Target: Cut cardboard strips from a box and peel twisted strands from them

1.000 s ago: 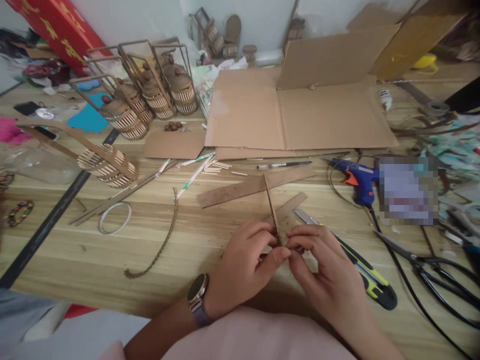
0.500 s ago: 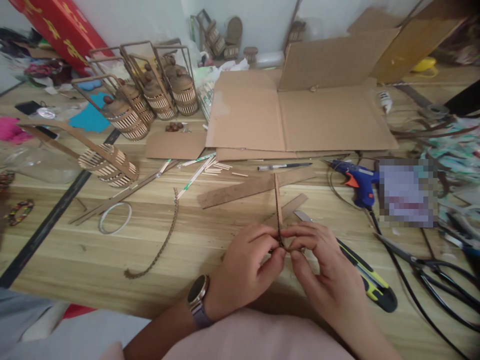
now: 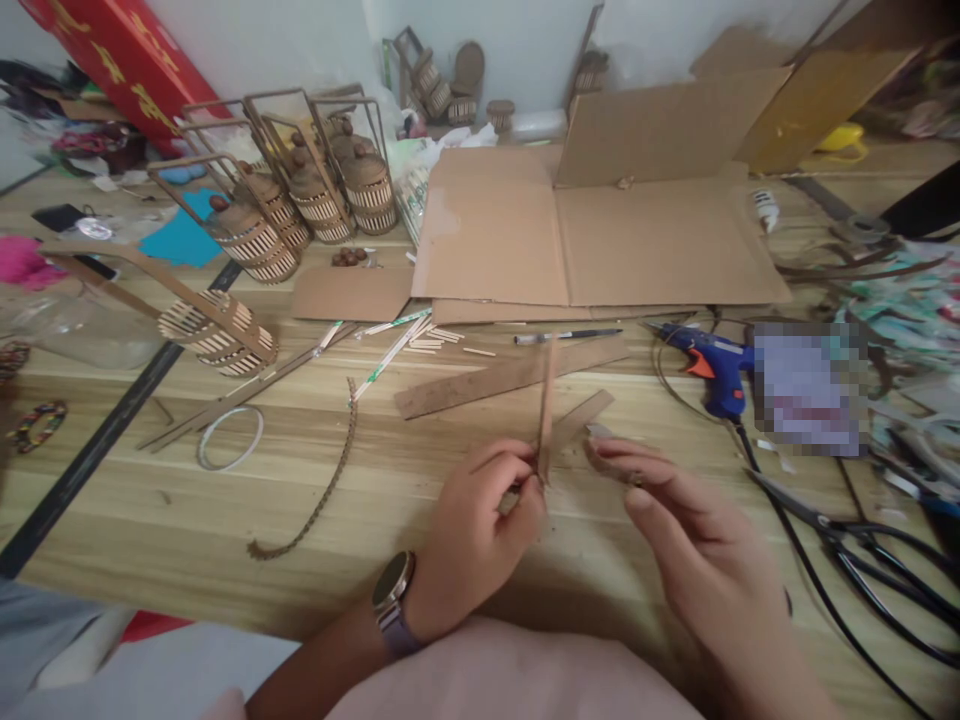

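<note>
Pinched between the fingers of my left hand (image 3: 491, 520) is a thin brown strip (image 3: 547, 400), which points away from me over the table. My right hand (image 3: 697, 550) is apart from it to the right, its thumb and fingertips closed on a tiny brown piece (image 3: 637, 480). Beyond the hands lies a wide brown flat strip (image 3: 472, 380), and a shorter strip (image 3: 589, 408) rests near my right fingertips. A metal blade tip (image 3: 600, 431) shows just beyond those fingers; the cutter's handle is mostly hidden by my right hand.
Several small slatted baskets (image 3: 259, 240) with handles stand at the back left. Opened cardboard (image 3: 487, 230) fills the back middle. On the right are a blue glue gun (image 3: 720, 375) and black-handled scissors (image 3: 832, 530). A braided strip (image 3: 341, 470) and a white ring (image 3: 230, 438) lie left.
My hands have parted: my right hand has moved right with a tiny piece, now over the cutter. My left hand has shifted slightly left, and the strip has turned.
</note>
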Demonstrator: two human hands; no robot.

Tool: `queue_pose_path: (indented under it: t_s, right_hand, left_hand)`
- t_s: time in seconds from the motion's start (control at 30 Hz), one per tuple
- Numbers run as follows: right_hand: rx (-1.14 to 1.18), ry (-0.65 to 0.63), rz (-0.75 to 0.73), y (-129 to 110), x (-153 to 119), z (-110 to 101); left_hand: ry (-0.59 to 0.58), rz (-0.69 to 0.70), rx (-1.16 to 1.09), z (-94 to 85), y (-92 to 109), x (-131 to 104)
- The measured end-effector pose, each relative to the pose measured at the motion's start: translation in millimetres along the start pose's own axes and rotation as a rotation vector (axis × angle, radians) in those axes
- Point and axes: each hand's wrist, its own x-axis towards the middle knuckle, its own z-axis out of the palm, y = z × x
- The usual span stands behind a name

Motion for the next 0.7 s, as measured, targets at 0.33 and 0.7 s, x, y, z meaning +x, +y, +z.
queue_pose_path:
  t_s: [0.33, 0.7]
  right_hand:
    - [0.287, -0.059, 0.161, 11.5, -7.5, 4.2]
    - [0.002, -0.135, -0.029, -3.2, 2.2, 4.3]
  left_hand:
    - [-0.013, -0.108, -0.175, 1.5, 0.9, -2.0]
    - [-0.152, -0.221, -0.514, 3.9, -1.3, -7.3]
